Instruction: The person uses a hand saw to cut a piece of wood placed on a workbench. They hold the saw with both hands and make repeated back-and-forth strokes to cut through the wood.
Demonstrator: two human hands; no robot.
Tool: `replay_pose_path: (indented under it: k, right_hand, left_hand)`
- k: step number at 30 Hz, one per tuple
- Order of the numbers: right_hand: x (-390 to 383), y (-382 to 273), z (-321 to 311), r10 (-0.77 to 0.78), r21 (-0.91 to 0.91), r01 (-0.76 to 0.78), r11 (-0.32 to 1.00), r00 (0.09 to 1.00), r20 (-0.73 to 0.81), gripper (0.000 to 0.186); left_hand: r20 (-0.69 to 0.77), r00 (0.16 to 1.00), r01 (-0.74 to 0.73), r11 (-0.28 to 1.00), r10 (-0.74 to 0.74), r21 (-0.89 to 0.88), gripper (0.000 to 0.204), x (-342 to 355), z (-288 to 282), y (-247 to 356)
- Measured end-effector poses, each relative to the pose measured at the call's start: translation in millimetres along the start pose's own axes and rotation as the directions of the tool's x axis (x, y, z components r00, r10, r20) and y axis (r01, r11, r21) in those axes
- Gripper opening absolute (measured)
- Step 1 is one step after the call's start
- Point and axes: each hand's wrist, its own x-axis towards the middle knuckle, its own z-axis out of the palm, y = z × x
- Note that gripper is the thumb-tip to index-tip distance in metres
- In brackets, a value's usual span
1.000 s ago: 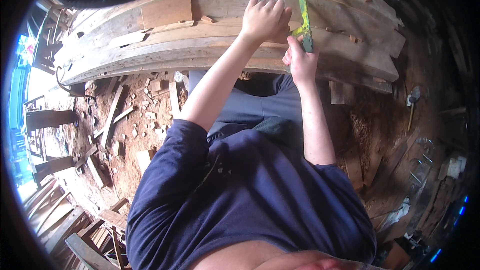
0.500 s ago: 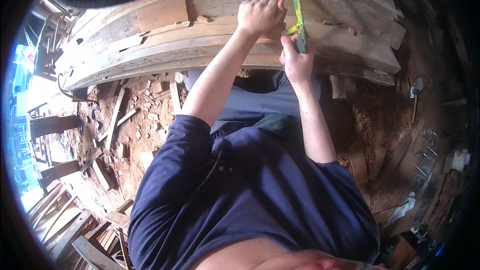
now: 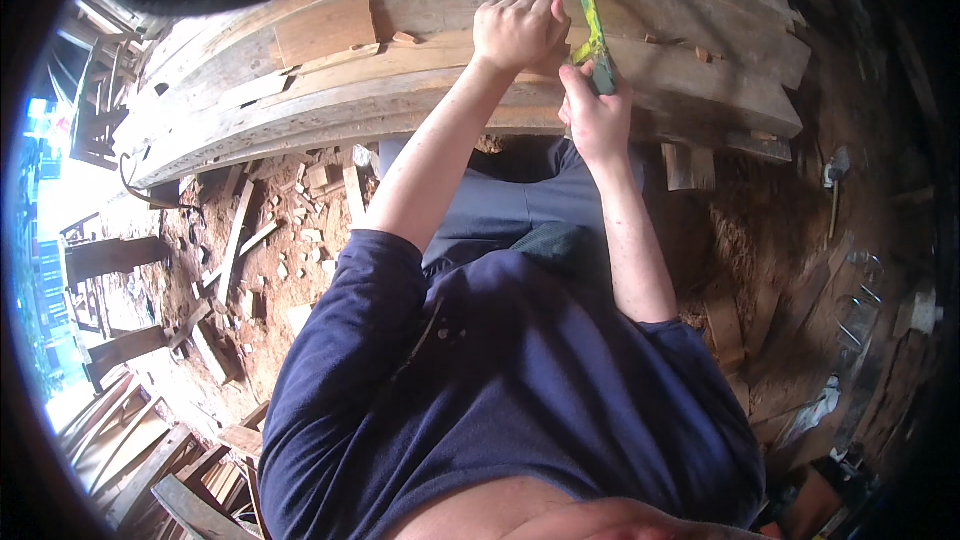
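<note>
Wood scraps (image 3: 311, 235) littered the ground (image 3: 275, 295) before the bench (image 3: 690, 85). In the head view, over the bench's near part, the right hand (image 3: 600, 122) had its fingers wrapped round the green-yellow tool (image 3: 592, 15); the left hand (image 3: 515, 33) was balled just beside it, anything gripped being hidden. A sideways slip of the tool could have hurt that fist.

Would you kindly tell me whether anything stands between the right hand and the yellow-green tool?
Nothing visible does: the right hand is closed around the handle of the yellow-green tool. The left hand is off to the left, over the boards, not between them.
</note>
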Motion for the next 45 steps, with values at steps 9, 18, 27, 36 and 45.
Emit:
replay_pose_path:
  k: [9, 18, 27, 36, 45]
  right_hand:
    - [-58.8, 5.3, -15.7, 0.015, 0.005, -0.015, 1.0, 1.0, -0.007, 0.024]
    - [0.0, -4.3, -4.0, -0.177, -0.112, 0.18, 0.977, 0.984, 0.034, 0.022]
    - [-26.5, 16.9, -12.1, -0.086, -0.197, 0.087, 0.977, 0.996, 0.017, 0.024]
    - [-81.8, 6.0, -29.9, 0.01, -0.047, -0.009, 0.999, 1.0, 0.013, 0.024]
    - [-18.4, 4.9, -9.7, 0.004, -0.125, 0.003, 0.992, 0.998, 0.061, 0.027]
  left_hand:
    - [0.083, 0.993, 0.078, 0.993, -0.085, 0.083, 0.043, 3.4, 11.8, -7.9]
    - [-0.118, 0.992, -0.044, 0.999, 0.04, -0.029, 0.033, -3.1, -15.9, 2.7]
    - [-0.081, 0.996, 0.02, 1.0, -0.021, -0.011, 0.035, -1.3, 0.9, -1.8]
    - [0.031, 0.997, 0.067, 0.997, -0.068, 0.044, 0.039, 3.9, 8.4, -4.1]
    - [-0.098, 0.995, -0.016, 1.0, 0.014, -0.021, 0.04, -1.2, -15.6, -2.3]
